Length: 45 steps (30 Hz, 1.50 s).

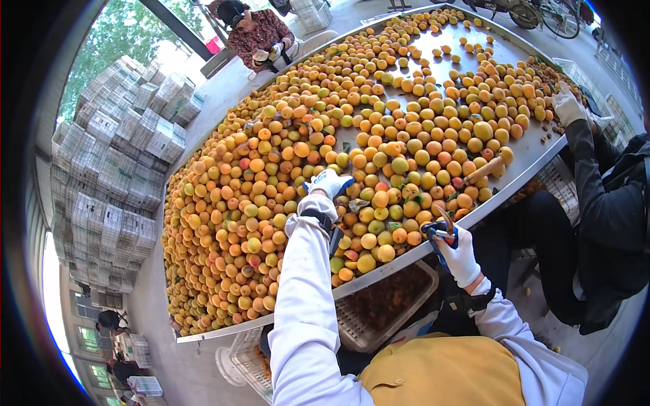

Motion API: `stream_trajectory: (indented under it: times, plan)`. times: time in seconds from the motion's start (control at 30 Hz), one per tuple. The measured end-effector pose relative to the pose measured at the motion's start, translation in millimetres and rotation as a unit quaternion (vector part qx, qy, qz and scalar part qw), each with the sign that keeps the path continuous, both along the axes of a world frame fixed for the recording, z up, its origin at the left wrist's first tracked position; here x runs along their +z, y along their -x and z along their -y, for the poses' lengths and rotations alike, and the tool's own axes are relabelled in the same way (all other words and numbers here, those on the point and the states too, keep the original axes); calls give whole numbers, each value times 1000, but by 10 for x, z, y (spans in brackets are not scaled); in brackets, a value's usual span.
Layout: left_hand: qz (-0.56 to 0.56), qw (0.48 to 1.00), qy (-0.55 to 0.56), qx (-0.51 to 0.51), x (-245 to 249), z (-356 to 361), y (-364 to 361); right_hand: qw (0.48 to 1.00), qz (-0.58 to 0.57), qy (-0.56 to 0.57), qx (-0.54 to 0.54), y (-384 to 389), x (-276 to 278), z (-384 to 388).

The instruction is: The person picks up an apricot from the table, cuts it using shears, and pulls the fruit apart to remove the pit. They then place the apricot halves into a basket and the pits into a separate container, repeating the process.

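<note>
My left hand (328,183), in a white glove with blue coating, reaches over the heap of apricots (254,210) and touches the fruit. Its thumb side stands out to the right; the fingertips are partly hidden, and no apricot shows in its grasp. By the table's near edge, my right hand (462,260), gloved the same way, is closed around a small hand tool with a curved metal blade (447,220). The blade points up and away from me. A wooden-handled tool (483,172) lies on the apricots beyond my right hand.
A raised metal rim (379,275) borders the table. Below it stands a plastic crate (423,279) with dark contents. At right, a co-worker's gloved hand (567,107) rests by the fruit. Another person (261,37) sits across the table. Stacked crates (115,169) stand at left.
</note>
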<state>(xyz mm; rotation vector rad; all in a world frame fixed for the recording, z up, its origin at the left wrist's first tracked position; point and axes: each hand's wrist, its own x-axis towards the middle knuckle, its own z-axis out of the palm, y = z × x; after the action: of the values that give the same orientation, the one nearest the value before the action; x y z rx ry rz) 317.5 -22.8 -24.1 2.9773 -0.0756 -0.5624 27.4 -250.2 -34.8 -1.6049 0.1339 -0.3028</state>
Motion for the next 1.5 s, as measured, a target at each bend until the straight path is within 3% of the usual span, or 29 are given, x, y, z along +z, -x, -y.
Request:
stream_trajectory:
  times: [0.23, 0.3, 0.37, 0.4, 0.43, 0.47, 0.5, 0.57, 0.6, 0.7, 0.77, 0.8, 0.87, 0.97, 1.0, 1.03, 1.07, 1.17, 1.23, 1.5]
  plan:
    - [46, 996, 34, 63, 48, 56, 168, 1000, -24, -13, 0, 22, 0, -4]
    - [133, 984, 101, 55, 100, -16, 201, 1000, -7, -17, 3, 27, -31, -8]
    - [28, 953, 294, 69, 203, -180, 193, 1000, -23, -12, 12, 47, -101, 31]
    - [105, 936, 333, 36, 201, -233, 236, 999, -38, -7, 21, 51, -113, 37]
    - [125, 907, 402, 5, 196, -341, 223, 999, -38, -9, 23, 58, -101, 28]
    - [63, 845, 528, 56, 197, -438, 236, 999, 2, 39, -13, 69, -57, 29]
    - [-3, 760, 641, 107, 296, -484, 329, 994, 39, 86, -51, 97, 11, 33]
    - [-174, 560, 807, 70, 288, -715, 328, 997, 7, 21, -77, 108, 192, 116]
    - [-176, 519, 835, 49, 335, -751, 372, 996, 22, 18, -83, 57, 216, 162]
    - [-149, 499, 853, 38, 401, -783, 268, 994, 43, 17, -101, -116, 213, 198]
    - [-78, 549, 824, 117, 431, -734, 110, 985, 56, 112, -123, -204, 10, 204]
    - [-45, 610, 779, 137, 480, -693, 24, 968, 83, 184, -151, -181, -23, 176]
    - [21, 717, 681, 149, 504, -597, -246, 970, 81, 200, -114, -197, 8, 181]
    - [157, 902, 394, 84, 343, -503, -903, 973, 79, 183, -117, -263, 50, 191]
    - [230, 925, 299, 44, 347, -408, -1022, 974, 66, 188, -108, -253, 79, 200]
    - [300, 933, 200, 2, 364, -303, -1112, 974, 53, 195, -100, -247, 111, 211]
    - [326, 929, 173, -21, 367, -212, -1177, 976, 46, 194, -92, -263, 122, 218]
    - [272, 962, -17, -33, 353, 48, -1383, 977, 61, 175, -105, -291, 154, 211]
    - [203, 975, -87, -27, 363, 174, -1443, 980, 30, 169, -98, -299, 164, 235]
    - [212, 972, -96, -40, 242, 144, -1484, 984, 9, 173, -52, -328, 204, 310]
